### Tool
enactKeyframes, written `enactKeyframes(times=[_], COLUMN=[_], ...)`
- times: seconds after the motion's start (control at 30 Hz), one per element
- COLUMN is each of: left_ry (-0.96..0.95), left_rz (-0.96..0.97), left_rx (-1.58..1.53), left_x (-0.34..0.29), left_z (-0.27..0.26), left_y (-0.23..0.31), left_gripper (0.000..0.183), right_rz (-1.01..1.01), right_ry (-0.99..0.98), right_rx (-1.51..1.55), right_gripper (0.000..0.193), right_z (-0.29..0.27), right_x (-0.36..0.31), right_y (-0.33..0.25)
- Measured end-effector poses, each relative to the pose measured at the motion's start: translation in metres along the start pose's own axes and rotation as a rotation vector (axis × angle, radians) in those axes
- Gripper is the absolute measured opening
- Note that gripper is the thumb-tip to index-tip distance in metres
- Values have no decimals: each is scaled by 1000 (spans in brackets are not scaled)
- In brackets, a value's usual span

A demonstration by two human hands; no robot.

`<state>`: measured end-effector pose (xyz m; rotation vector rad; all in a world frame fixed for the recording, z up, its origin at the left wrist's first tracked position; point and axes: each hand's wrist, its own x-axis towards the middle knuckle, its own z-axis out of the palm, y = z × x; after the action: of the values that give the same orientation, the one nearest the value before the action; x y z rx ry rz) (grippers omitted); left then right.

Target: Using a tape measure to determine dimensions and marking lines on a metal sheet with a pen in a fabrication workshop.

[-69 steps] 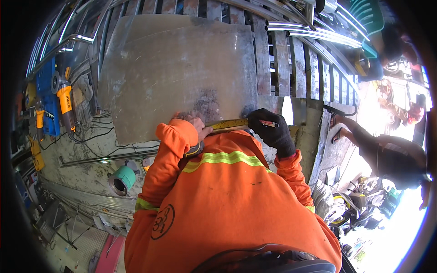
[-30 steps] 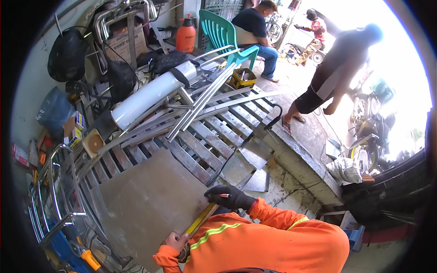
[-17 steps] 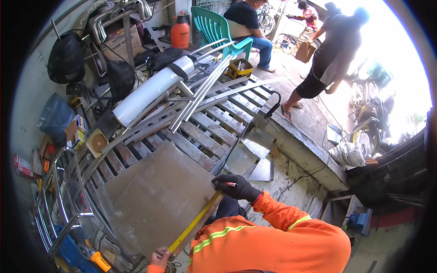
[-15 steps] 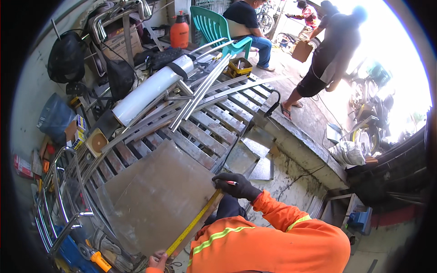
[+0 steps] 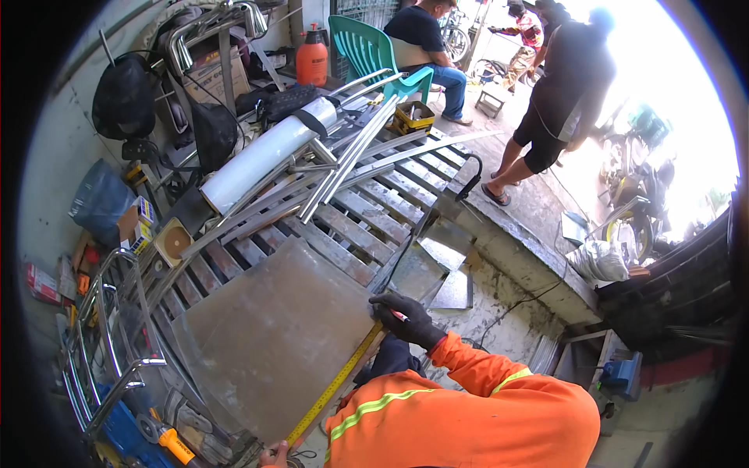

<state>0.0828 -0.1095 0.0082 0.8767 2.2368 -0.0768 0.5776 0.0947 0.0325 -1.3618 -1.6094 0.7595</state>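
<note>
Change against the view half a second ago: little. The yellow tape measure (image 5: 335, 384) stays stretched along the near edge of the metal sheet (image 5: 273, 335); the gloved hand sits at the same corner, and the lower hand shows a bit more at the bottom edge.

Right hand (image 5: 406, 318): black glove, just right of frame centre, fingers curled down over the far end of the tape at the sheet's right corner, pressing it there. Orange sleeve with a reflective stripe runs back to the lower right, elbow bent.

Left hand (image 5: 273, 455): bare, at the bottom edge left of centre, mostly cut off. It lies at the near end of the tape; whether it is closed around the tape case cannot be told.

Metal sheet: grey, dull, lying flat on a slatted metal rack (image 5: 367, 218), centre-left of frame.

Tape measure: diagonal from bottom centre up to the gloved hand, touching the sheet's edge.

Surroundings: white roll (image 5: 265, 152) and bundled tubes, upper left centre; green plastic chair (image 5: 367, 51) with a seated person (image 5: 425, 39), top centre; standing person (image 5: 558, 93), upper right; orange-handled tool (image 5: 175, 446), bottom left.
</note>
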Motion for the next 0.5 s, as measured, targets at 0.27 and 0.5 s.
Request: enactKeyframes(times=[0.27,0.5], left_ry=[72,44], left_rz=[276,212], left_rx=[46,18], left_x=[-4,-11], left_z=[-1,1], left_y=[-12,-3], left_gripper=[74,70], right_rz=[-63,71], right_ry=[58,114], right_rx=[-44,164], right_gripper=[22,22], right_z=[7,13], right_x=[-2,-1], right_y=[1,-1])
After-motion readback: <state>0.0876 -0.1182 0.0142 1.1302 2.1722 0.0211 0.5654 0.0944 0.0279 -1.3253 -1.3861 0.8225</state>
